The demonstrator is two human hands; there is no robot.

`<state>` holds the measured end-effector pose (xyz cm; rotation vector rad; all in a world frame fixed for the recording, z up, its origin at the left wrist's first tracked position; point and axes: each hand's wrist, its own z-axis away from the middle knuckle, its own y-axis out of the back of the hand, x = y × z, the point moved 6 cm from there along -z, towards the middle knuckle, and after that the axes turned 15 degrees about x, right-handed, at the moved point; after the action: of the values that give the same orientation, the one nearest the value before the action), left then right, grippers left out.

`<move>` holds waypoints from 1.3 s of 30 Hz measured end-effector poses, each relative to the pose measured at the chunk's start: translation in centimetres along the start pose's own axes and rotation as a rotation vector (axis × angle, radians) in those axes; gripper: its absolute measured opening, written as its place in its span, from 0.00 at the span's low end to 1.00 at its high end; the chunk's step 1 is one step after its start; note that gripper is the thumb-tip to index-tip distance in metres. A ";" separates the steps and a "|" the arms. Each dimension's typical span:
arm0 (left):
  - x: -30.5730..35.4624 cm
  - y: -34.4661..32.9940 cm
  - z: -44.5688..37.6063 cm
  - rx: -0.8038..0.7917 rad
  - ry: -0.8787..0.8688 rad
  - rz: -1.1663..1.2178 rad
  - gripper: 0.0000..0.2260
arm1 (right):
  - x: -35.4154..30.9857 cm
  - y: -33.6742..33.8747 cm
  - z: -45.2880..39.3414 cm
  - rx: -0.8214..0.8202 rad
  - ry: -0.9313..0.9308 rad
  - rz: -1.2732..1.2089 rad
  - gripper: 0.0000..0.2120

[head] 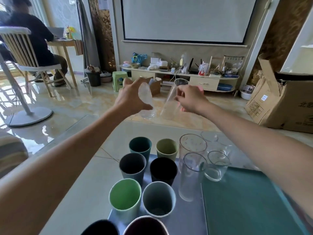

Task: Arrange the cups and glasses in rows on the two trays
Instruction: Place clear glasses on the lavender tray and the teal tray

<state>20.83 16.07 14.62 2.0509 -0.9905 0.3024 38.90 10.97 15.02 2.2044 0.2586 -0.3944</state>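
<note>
1. Hands first: my left hand (132, 97) is raised above the far end of the table, fingers curled round a short textured glass (146, 103) that tilts in my grip.
2. My right hand (189, 99) is up beside it, pinching a tall clear glass (171, 100) near its middle; that glass leans with its mouth away from me. The two held glasses are near each other but apart.
3. Below, on the silver tray (189, 223), coloured cups stand in two columns: teal cup (140, 146) and olive cup (167, 148) farthest, then grey cup (132, 167) and black cup (163, 170), then light green cup (125, 196) and pale grey cup (158, 199).
4. Two more dark cups (145, 226) are cut off at the bottom edge.
5. Two tall tumblers (192, 173) stand one behind the other just right of the cups.
6. A short clear glass (217, 165) stands at the far edge of the green tray (245, 200), with more clear glassware behind it that I cannot make out.
</note>
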 end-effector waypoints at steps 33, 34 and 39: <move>12.4 3.1 32.6 -0.519 -0.516 -0.229 0.39 | 0.0 8.6 28.7 -0.128 -0.085 -0.011 0.04; 12.2 2.7 32.9 -0.531 -0.520 -0.230 0.38 | 0.3 8.2 28.5 -0.128 -0.088 -0.009 0.04; 11.1 1.1 33.0 -0.621 -0.510 -0.226 0.39 | 0.9 5.8 27.1 -0.193 -0.058 0.010 0.06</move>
<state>23.21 -15.54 0.02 1.6522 -0.9716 -0.6083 36.43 -13.90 3.14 2.0019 0.2440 -0.4100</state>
